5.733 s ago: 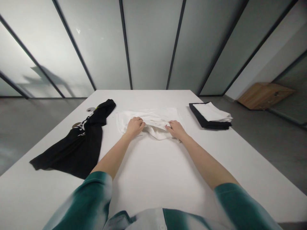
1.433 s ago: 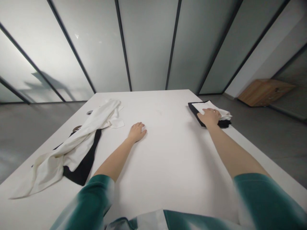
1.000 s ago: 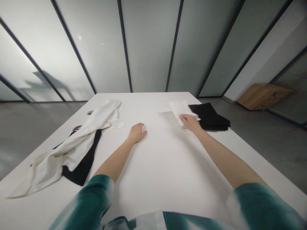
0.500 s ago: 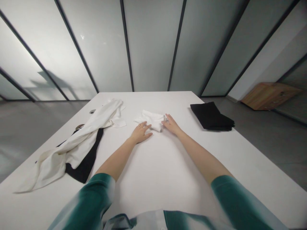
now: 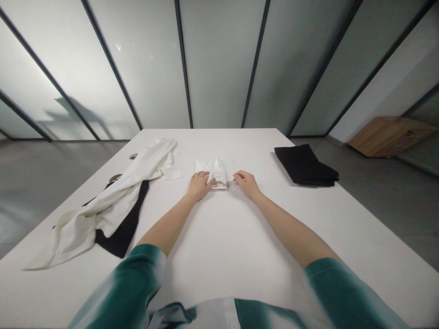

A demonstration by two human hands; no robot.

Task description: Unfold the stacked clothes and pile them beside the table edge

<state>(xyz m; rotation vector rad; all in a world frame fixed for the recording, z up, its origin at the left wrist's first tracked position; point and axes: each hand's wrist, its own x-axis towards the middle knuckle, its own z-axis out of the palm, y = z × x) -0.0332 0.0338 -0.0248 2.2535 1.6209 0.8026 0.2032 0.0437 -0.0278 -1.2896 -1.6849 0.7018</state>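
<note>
A small folded white garment [image 5: 215, 172] lies mid-table on the white table [image 5: 226, 246]. My left hand [image 5: 199, 185] has its fingers curled over the garment's near left corner. My right hand [image 5: 245, 182] hovers just right of the garment with loosely curled fingers, holding nothing and apart from the cloth. Both forearms are bare below green sleeves.
A folded black garment [image 5: 305, 165] sits at the right of the table. On the left, a loose white garment [image 5: 113, 201] is draped over a black one [image 5: 124, 227]. Frosted glass panels stand behind; a wooden cabinet [image 5: 387, 135] is on the floor at right.
My right hand took the white garment off the black stack and brought it to the middle. It now lies bunched narrower, with my left hand on it and my right hand released.
</note>
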